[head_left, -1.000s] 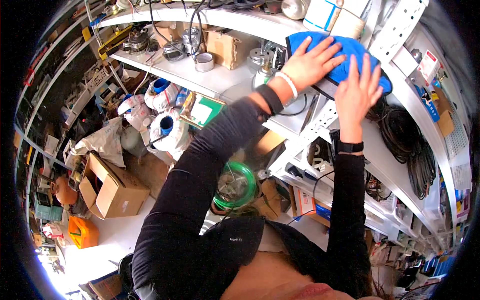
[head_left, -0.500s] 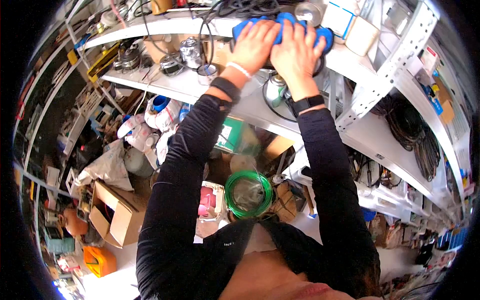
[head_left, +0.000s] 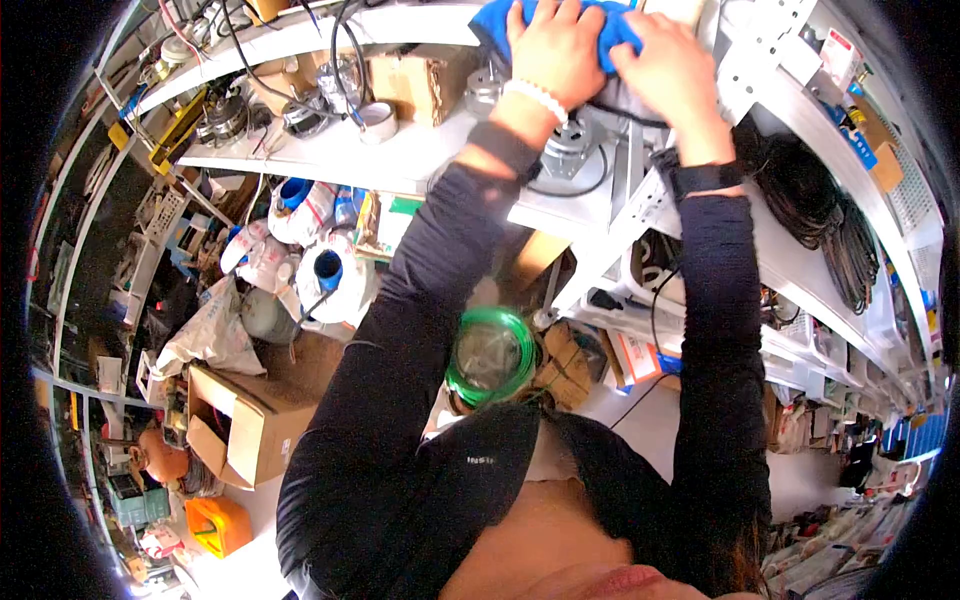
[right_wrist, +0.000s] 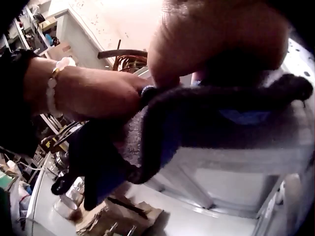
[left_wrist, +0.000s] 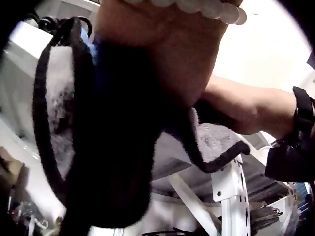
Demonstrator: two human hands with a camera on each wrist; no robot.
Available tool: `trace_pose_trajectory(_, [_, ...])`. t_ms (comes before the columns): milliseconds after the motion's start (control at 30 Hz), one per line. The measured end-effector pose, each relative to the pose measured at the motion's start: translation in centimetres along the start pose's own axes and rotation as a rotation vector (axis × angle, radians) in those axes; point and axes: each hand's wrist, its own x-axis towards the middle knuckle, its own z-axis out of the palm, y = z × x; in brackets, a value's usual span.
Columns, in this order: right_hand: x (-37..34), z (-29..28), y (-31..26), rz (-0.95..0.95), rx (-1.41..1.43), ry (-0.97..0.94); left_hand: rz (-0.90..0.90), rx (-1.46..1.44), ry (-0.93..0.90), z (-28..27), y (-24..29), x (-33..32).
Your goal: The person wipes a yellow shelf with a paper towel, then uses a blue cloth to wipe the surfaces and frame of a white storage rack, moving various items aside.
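Observation:
A blue cloth [head_left: 618, 30] with dark edging lies crumpled along the front of the upper shelf. My left hand [head_left: 557, 55], with a white bead bracelet at its wrist, rests on top of it with fingers spread. Beside it on the right, my right hand [head_left: 672, 75] presses on the same cloth, thumb toward the left hand. Seen from the left wrist, the cloth's grey fuzzy underside [left_wrist: 214, 140] hangs in folds below the palm. In the right wrist view, the dark border [right_wrist: 236, 93] bends under the palm heel; most fingertips are hidden there.
On the lower shelf [head_left: 330, 160] stand a cardboard box [head_left: 410, 85], a round tin [head_left: 377, 122] and several metal motor parts. A perforated white post [head_left: 740, 75] rises at the right. Black cable coils [head_left: 800, 190] hang beyond it. Below are a green hose coil [head_left: 490, 355] and an open carton [head_left: 245, 425].
Both hands and the cloth went left along the shelf from the post, then partway back right. The cloth, spread wide a second ago, is now more bunched under the hands.

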Motion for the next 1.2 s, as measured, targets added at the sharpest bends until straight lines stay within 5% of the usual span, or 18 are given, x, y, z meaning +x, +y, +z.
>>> trace_pose_trajectory(33, [0.2, 1.0, 1.4, 0.002, 0.02, 0.041, 0.034, -0.005, -0.004, -0.7, 0.5, 0.7])
trace_pose_trajectory(67, [-0.4, -1.2, 0.5, 0.025, 0.057, -0.019, -0.048, -0.121, -0.256, -2.3, 1.0, 1.4])
trace_pose_trajectory(100, [-1.1, -3.2, -0.3, 0.051, 0.092, -0.079, 0.042, -0.125, 0.023, -1.2, 1.0, 1.1])
trace_pose_trajectory(133, [-2.2, -1.4, 0.6, -0.087, 0.044, 0.165, 0.039, -0.145, 0.086, -0.2, 1.2, 0.3])
trace_pose_trajectory(367, [-6.1, -0.4, 0.3, -0.18, -0.079, 0.437, 0.066, -0.367, 0.385, 2.0, 2.9, -2.3])
trace_pose_trajectory(400, [-7.9, -0.6, 0.1, -0.06, -0.057, 0.269, -0.021, -0.468, 0.273, 1.8, 3.4, -4.1])
trace_pose_trajectory(433, [-10.3, 2.2, 1.4, -0.022, -0.035, 0.28, -0.065, -0.284, 0.223, 6.4, 2.2, -8.7])
trace_pose_trajectory(467, [-13.0, 4.0, 1.2, 0.006, 0.013, 0.259, -0.101, -0.516, 0.16, 5.5, 4.0, -10.9])
trace_pose_trajectory(567, [-21.8, 10.8, 0.3, 0.041, -0.028, 0.096, -0.173, -0.456, -0.159, 8.1, 5.2, -21.8])
trace_pose_trajectory(733, [-28.9, 17.0, -5.0, 0.154, -0.074, -0.445, -0.021, 0.02, -0.687, 8.6, 4.4, -30.5])
trace_pose_trajectory(900, [-26.2, 18.8, -8.3, 0.163, 0.208, -0.194, -0.162, 0.137, -0.671, 7.6, 2.2, -30.4])
trace_pose_trajectory(1033, [-22.9, 21.3, -10.9, 0.021, 0.417, -0.326, -0.277, 0.405, -0.74, 6.1, -1.6, -30.5])
trace_pose_trajectory(1200, [-20.1, 23.7, -9.5, -0.053, 0.654, -0.416, -0.454, 0.288, -0.712, 7.2, -3.1, -28.6])
